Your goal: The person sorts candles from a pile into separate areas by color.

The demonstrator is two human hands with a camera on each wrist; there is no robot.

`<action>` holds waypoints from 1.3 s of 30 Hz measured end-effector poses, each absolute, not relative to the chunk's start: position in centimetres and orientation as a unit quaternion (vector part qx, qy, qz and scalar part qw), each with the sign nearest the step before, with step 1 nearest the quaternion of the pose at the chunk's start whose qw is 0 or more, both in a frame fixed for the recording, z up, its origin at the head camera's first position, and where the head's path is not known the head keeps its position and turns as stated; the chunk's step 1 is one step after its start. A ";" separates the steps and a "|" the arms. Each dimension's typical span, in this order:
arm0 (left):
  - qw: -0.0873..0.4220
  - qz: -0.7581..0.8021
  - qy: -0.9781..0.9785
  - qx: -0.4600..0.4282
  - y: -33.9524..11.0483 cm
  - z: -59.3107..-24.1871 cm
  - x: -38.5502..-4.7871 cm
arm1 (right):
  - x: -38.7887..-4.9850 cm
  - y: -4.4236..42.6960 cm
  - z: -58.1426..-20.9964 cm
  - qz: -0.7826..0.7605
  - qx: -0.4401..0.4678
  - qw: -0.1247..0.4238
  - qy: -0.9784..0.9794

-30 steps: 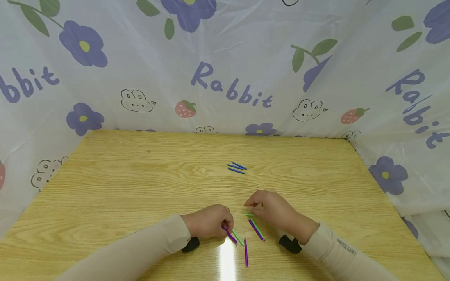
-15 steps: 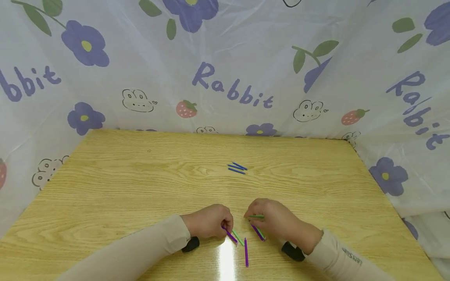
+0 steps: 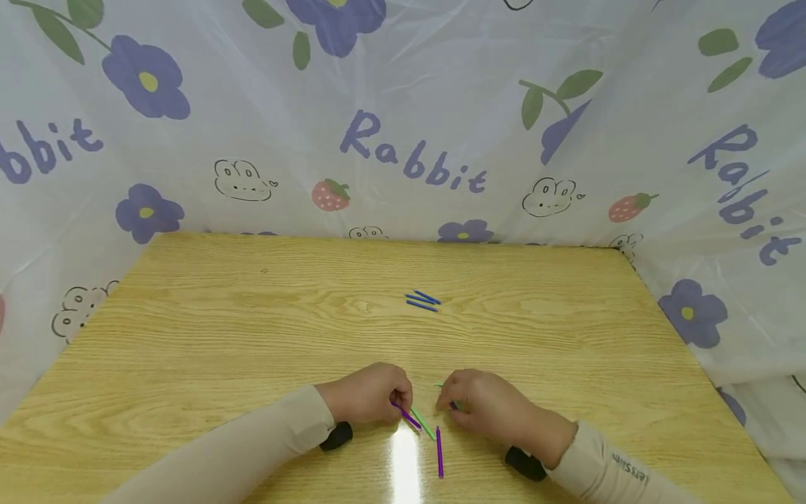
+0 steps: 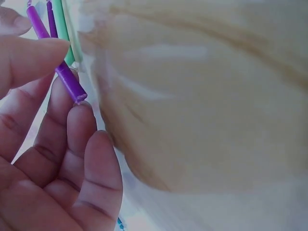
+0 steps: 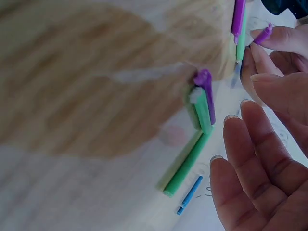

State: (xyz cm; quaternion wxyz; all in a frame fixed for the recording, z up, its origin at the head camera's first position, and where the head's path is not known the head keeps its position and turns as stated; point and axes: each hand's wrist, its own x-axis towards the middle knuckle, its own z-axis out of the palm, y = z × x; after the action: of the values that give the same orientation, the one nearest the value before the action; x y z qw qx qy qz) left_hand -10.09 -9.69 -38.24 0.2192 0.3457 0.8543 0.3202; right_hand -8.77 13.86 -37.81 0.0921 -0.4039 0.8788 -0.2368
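In the head view, my left hand (image 3: 371, 393) pinches a purple stick (image 3: 411, 419), held between thumb and a finger in the left wrist view (image 4: 72, 84). A green stick (image 3: 423, 423) lies close beside it. Another purple stick (image 3: 440, 453) lies between the hands, nearer me. My right hand (image 3: 491, 402) hovers with loosely bent fingers over more sticks, mostly hidden from above. The right wrist view shows that hand (image 5: 264, 163) empty, apart from a purple stick (image 5: 209, 98) and two green sticks, one (image 5: 185, 163) touching the other (image 5: 202, 110) end to end.
Several blue sticks (image 3: 422, 306) lie together farther back on the wooden table (image 3: 252, 315). A patterned cloth (image 3: 415, 84) with flowers and lettering hangs behind the table and along its sides. Each wrist carries a black device, the left one (image 3: 336, 435) and the right one (image 3: 525, 463).
My right hand has come down nearer me and now covers the purple and green sticks that showed below it. My left hand keeps its pinch on the purple stick, nearly still.
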 end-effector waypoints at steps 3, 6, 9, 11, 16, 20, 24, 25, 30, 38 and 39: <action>0.212 0.320 0.855 0.348 -9.9 -38.2 -10.1 | -8.6 13.9 -38.1 -0.228 -0.413 0.083 0.878; 0.209 0.326 0.855 0.345 -10.1 -38.2 -10.1 | -8.5 13.9 -38.3 -0.221 -0.425 0.075 0.875; 0.206 0.331 0.854 0.343 -10.3 -38.3 -10.2 | -8.4 14.0 -38.4 -0.217 -0.438 0.070 0.869; 0.204 0.334 0.853 0.345 -10.4 -38.3 -10.2 | -8.3 14.0 -38.4 -0.218 -0.449 0.067 0.864; 0.211 0.345 0.852 0.332 -10.5 -38.3 -10.2 | -8.1 14.0 -38.5 -0.221 -0.479 0.047 0.848; 0.211 0.350 0.852 0.327 -10.6 -38.4 -10.3 | -7.9 13.9 -38.8 -0.220 -0.507 0.016 0.833; 0.209 0.354 0.852 0.324 -10.8 -38.5 -10.3 | -7.6 13.9 -38.7 -0.209 -0.525 0.005 0.825; 0.208 0.355 0.852 0.324 -10.8 -38.5 -10.3 | -7.6 13.9 -38.7 -0.207 -0.529 0.003 0.823; 0.208 0.374 0.849 0.311 -11.2 -38.5 -10.3 | -7.5 13.7 -38.8 -0.195 -0.545 -0.011 0.816; 0.201 0.390 0.854 0.280 -11.9 -38.3 -10.4 | -7.5 13.6 -39.0 -0.178 -0.565 -0.033 0.805; 0.201 0.391 0.855 0.275 -12.0 -38.3 -10.4 | -7.4 13.6 -39.0 -0.176 -0.566 -0.032 0.805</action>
State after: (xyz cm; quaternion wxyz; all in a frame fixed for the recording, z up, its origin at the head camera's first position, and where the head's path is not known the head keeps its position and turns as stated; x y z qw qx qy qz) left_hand -10.42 -12.01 -38.30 0.2006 0.2746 0.8552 0.3912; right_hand -7.44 13.57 -38.96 -0.0322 -0.5661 0.8046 -0.1765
